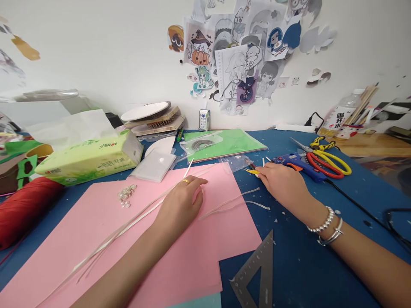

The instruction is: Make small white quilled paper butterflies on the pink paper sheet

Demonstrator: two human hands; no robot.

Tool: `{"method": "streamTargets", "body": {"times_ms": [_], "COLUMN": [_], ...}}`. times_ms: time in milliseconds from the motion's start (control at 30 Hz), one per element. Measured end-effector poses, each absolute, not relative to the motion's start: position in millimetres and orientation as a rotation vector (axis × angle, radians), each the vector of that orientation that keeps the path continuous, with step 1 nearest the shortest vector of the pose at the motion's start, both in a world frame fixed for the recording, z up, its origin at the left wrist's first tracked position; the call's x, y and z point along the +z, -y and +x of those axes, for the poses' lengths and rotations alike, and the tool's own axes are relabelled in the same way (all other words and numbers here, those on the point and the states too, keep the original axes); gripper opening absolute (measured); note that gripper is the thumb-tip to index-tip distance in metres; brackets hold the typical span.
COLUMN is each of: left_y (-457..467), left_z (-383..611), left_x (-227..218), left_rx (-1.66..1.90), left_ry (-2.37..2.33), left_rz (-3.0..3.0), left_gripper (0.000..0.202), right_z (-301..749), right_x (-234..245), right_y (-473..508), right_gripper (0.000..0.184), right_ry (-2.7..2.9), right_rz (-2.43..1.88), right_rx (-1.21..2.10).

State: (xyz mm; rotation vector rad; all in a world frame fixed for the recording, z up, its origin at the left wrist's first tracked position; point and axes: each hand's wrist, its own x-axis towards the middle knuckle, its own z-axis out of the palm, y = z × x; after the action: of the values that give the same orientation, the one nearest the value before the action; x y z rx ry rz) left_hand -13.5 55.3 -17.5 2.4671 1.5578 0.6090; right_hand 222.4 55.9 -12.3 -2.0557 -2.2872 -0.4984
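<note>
My left hand (181, 199), a ring on one finger, rests palm down on the pink sheets (128, 222), its thumb and index finger apart. Beneath and beside it, long thin white strips (118, 231) run diagonally across the paper. Two loose ends of white cord (239, 201) lie to its right. Farther right, my right hand (279, 182), with bracelets on the wrist, has its fingers closed at a slim yellow-handled tool (252, 171). That tool's far end lies by a clear plastic bag (236, 162); its exact kind is hidden. A blue glue gun (298, 167) lies just beyond this hand.
Red-and-yellow-handled scissors (324, 160) and pliers (323, 143) lie at right. A metal set square (257, 273) is in front. Small beads (126, 194), a tissue pack (93, 156) and a red thread spool (28, 209) are left. Green sheets (237, 143) lie behind.
</note>
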Motion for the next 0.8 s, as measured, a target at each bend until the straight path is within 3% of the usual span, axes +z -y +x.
{"method": "streamTargets", "body": {"times_ms": [800], "left_y": [-53.3], "left_z": [-12.6], "left_x": [-18.5], "left_rx": [0.625], "left_ry": [-1.625], "left_rz": [2.523], "left_gripper": [0.032], "right_z": [216.9], "right_x": [-12.4], "right_y": [-60.0], "right_gripper": [0.021], "right_ry": [2.314], "right_rz": [-2.026], "right_rx": [-0.455]}}
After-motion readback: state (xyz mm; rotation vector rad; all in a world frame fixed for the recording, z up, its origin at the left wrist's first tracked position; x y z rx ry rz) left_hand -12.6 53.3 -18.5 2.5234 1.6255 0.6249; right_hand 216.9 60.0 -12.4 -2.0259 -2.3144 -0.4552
